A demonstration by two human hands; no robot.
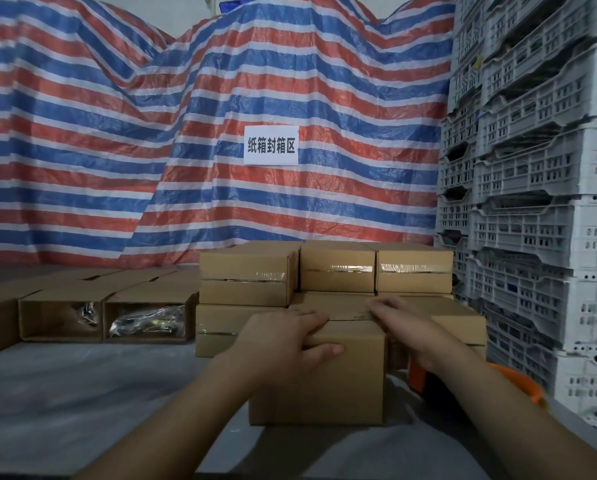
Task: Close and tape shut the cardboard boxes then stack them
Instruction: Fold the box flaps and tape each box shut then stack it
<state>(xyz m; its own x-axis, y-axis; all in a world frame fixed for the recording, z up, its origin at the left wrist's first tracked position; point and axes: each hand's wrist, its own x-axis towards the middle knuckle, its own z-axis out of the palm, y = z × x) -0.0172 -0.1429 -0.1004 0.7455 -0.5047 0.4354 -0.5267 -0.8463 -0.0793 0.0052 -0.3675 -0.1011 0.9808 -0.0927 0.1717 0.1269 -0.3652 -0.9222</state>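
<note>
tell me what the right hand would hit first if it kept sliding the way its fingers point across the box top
Probably the lower taped box of the stack behind. The right hand lies on top of the near box, fingers pointing left and away. Depth is unclear from this single view, so the gap between them is hard to judge.

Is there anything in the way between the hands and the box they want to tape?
No. Both hands already rest on the box: the left hand on its near top edge, the right hand on the top flaps. Nothing sits between them.
</note>
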